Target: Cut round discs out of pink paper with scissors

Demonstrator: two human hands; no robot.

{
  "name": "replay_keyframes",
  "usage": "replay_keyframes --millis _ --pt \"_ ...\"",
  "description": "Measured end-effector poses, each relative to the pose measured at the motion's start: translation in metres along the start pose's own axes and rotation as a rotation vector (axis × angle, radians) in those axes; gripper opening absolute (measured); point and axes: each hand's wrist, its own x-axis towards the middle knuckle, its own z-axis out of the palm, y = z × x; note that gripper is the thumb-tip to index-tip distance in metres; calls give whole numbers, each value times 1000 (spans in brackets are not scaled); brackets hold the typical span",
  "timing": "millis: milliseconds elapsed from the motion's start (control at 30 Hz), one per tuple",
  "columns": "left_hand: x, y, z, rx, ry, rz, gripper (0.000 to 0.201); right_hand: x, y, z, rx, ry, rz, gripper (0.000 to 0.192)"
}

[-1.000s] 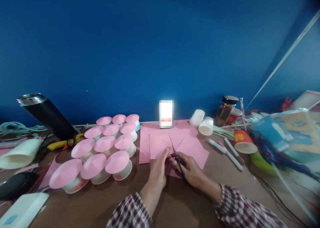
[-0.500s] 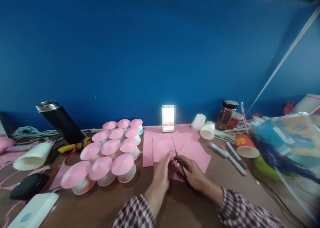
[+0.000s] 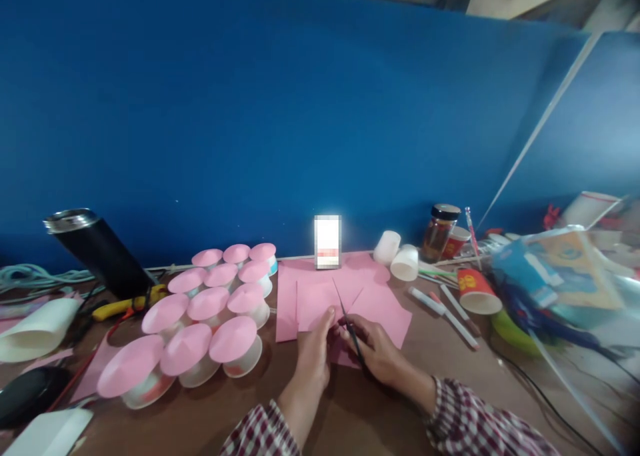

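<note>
My right hand [image 3: 376,351] grips a pair of dark scissors [image 3: 347,313] whose blades point away from me, over a stack of pink paper sheets [image 3: 380,303] on the brown table. My left hand [image 3: 313,356] rests beside it, pinching the near edge of a pink piece. Both hands meet over the paper at the table's middle front. Plaid sleeves cover both forearms.
Several upturned cups topped with pink paper discs [image 3: 210,306] stand to the left. A black flask [image 3: 95,249], white paper roll [image 3: 33,329] and cables lie far left. A lit phone [image 3: 327,241] leans on the blue wall. White cups [image 3: 405,261], a jar [image 3: 437,224], markers [image 3: 450,309], a red cup [image 3: 475,289] and bags [image 3: 560,276] crowd the right.
The camera shifted and tilted slightly upward; my hands stay on the pink paper with the scissors, with little visible movement.
</note>
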Motion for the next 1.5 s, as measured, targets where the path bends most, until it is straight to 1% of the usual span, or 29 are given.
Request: replay_keyframes --millis 133,300,467,733,867,1100,1233,1367,1500 --pt "1 0 -1 -5 7 0 33 0 2 0 -2 3 3 30" --pt "2 -2 -3 -24 4 -19 27 1 4 -3 -52 3 -36 27" --pt "2 -2 -2 -21 30 -77 28 1 5 -5 -96 7 -39 27" --pt "4 -3 -2 -1 67 -40 32 0 2 -6 -130 -9 -49 25" --pt "4 -3 -1 9 51 -31 31 -1 5 -5 -114 -8 -35 25" --pt "1 -2 0 23 46 -21 30 0 8 -5 -108 2 -20 31" --pt "1 -2 0 28 40 -20 32 1 8 -6 -88 4 -30 29" --pt "2 -2 0 21 47 -18 31 0 7 -8 -67 -22 -22 25" --pt "3 -2 -1 14 49 -16 31 0 7 -9 -89 -17 -25 27"
